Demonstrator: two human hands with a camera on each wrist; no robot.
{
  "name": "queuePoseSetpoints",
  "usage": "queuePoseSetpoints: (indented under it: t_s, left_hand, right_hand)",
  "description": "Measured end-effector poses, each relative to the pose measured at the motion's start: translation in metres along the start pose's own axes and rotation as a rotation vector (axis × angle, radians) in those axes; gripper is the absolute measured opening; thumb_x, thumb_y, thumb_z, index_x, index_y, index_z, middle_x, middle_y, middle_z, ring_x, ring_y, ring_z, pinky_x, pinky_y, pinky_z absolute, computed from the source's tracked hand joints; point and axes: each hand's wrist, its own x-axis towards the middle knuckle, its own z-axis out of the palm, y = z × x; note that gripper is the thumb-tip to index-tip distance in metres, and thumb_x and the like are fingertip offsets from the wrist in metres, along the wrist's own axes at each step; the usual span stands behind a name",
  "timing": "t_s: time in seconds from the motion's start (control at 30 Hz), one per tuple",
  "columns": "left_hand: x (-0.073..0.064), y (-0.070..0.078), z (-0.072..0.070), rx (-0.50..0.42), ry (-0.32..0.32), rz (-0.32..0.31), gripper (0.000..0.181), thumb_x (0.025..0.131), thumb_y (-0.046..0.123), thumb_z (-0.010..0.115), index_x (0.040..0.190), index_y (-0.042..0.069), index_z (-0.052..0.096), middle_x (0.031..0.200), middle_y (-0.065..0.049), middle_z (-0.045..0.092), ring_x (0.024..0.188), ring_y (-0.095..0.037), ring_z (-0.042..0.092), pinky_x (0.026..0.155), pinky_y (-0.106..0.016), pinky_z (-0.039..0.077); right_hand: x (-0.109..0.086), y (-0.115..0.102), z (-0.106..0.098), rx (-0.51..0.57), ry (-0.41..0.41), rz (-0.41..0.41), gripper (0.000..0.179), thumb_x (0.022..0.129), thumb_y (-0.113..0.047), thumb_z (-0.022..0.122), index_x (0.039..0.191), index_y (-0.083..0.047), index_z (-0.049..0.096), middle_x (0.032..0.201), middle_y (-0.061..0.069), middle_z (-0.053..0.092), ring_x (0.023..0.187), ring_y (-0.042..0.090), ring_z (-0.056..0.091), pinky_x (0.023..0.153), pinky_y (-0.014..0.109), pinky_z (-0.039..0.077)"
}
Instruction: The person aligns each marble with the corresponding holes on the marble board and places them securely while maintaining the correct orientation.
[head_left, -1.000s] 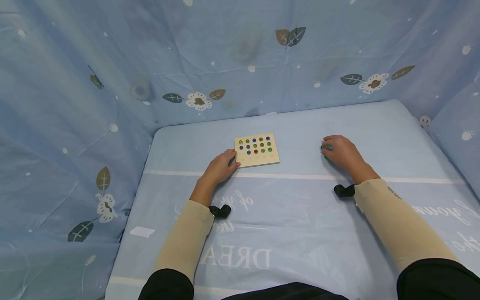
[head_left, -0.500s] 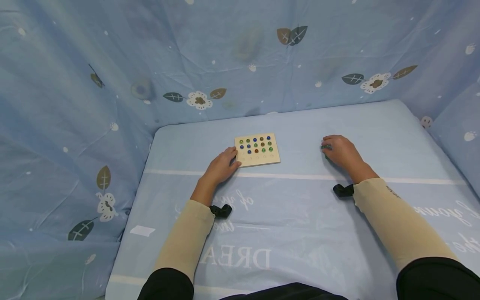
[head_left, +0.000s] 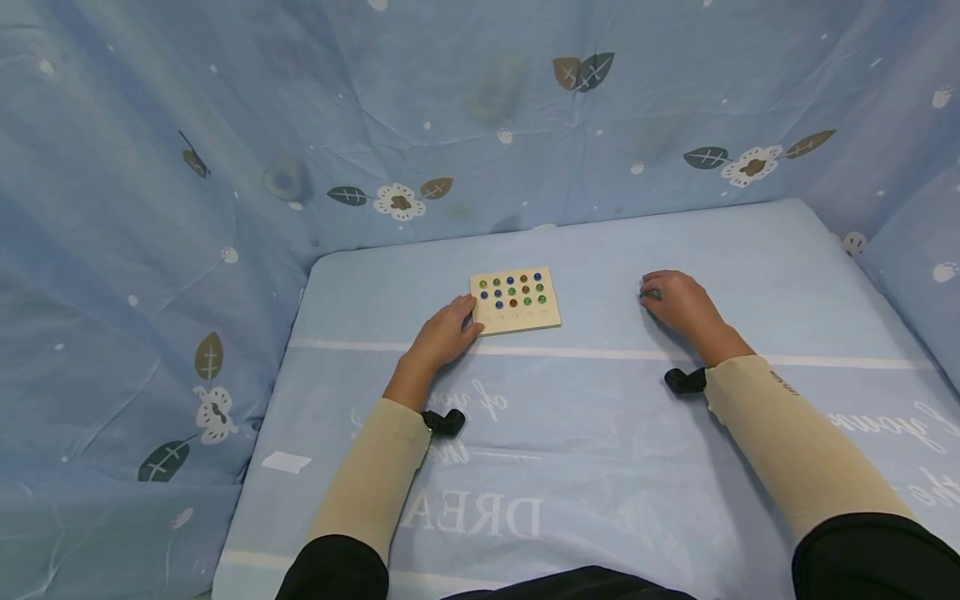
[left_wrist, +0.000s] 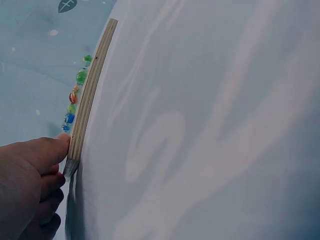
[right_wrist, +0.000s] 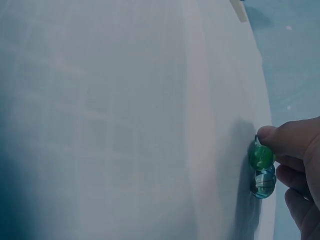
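Observation:
A pale wooden board [head_left: 517,321] lies flat on the cloth-covered table, with blue, green and amber glass marbles [head_left: 512,292] in rows. Bare hollows run along its near edge. My left hand [head_left: 441,335] holds the board's near left corner, thumb at the front edge and fingers along the left side; the left wrist view shows the board [left_wrist: 92,92] edge-on. To the right, my right hand [head_left: 678,302] is bent over glass marbles, thumb and fingers curled about them. A green marble [right_wrist: 261,157] and a clear teal marble [right_wrist: 263,184] show by the thumb; the fingers partly hide others.
The table [head_left: 600,417] has a pale blue cloth with mirrored white lettering and pale stripes. Blue patterned fabric [head_left: 487,125] hangs behind it and at both sides. A white patch [head_left: 286,462] lies at the left. Each wrist wears a black camera [head_left: 686,381].
My right hand has shifted very slightly left, and the green bit seen below its fingers earlier no longer shows. My left hand and the board hold almost the same place.

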Motion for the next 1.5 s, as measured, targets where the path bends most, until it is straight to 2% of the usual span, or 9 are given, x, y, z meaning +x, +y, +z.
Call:
queuePoseSetpoints:
  t_s: [0.27, 0.6, 0.93, 1.23, 1.5]
  left_hand:
    - [0.0011, -0.0011, 0.0015, 0.000, -0.001, -0.005, 0.064, 0.097, 0.041, 0.049, 0.151, 0.017, 0.024, 0.156, -0.001, 0.024, 0.143, -0.021, 0.021, 0.116, -0.039, 0.023]
    - [0.0035, -0.0033, 0.0029, -0.001, 0.024, 0.002, 0.062, 0.095, 0.042, 0.052, 0.148, 0.015, 0.033, 0.155, -0.001, 0.026, 0.143, -0.022, 0.022, 0.116, -0.042, 0.024]
    - [0.0033, -0.0041, 0.0036, -0.013, 0.028, -0.011, 0.065, 0.094, 0.043, 0.053, 0.149, 0.017, 0.030, 0.155, -0.003, 0.027, 0.143, -0.022, 0.023, 0.115, -0.043, 0.025]
    - [0.0029, -0.0036, 0.0029, -0.010, 0.018, -0.011, 0.062, 0.095, 0.043, 0.051, 0.148, 0.018, 0.032, 0.155, -0.001, 0.027, 0.143, -0.022, 0.022, 0.115, -0.043, 0.025]
    - [0.0034, -0.0034, 0.0024, -0.014, 0.012, -0.023, 0.062, 0.096, 0.044, 0.050, 0.149, 0.020, 0.030, 0.155, -0.001, 0.026, 0.143, -0.022, 0.022, 0.115, -0.044, 0.025]
  right_hand:
    - [0.0015, 0.0002, 0.0010, -0.006, 0.004, 0.001, 0.026, 0.087, -0.009, 0.066, 0.110, 0.004, 0.068, 0.130, 0.021, 0.055, 0.127, 0.040, 0.043, 0.105, 0.055, 0.034]
    - [0.0007, 0.0005, 0.0011, -0.004, -0.004, -0.006, 0.027, 0.088, -0.009, 0.065, 0.111, 0.004, 0.067, 0.131, 0.021, 0.054, 0.126, 0.040, 0.043, 0.105, 0.056, 0.034]
    - [-0.0002, 0.0005, -0.0005, 0.004, -0.014, 0.008, 0.030, 0.088, -0.006, 0.059, 0.115, 0.005, 0.065, 0.133, 0.021, 0.052, 0.129, 0.040, 0.040, 0.106, 0.056, 0.033]
    - [0.0018, 0.0003, 0.0006, -0.001, -0.020, 0.004, 0.028, 0.089, -0.009, 0.063, 0.113, 0.004, 0.066, 0.132, 0.020, 0.053, 0.128, 0.040, 0.041, 0.106, 0.055, 0.033]
    - [0.0044, -0.0070, 0.0022, 0.078, 0.029, 0.005, 0.030, 0.090, -0.016, 0.063, 0.113, 0.002, 0.066, 0.131, 0.019, 0.055, 0.128, 0.039, 0.041, 0.107, 0.055, 0.032]
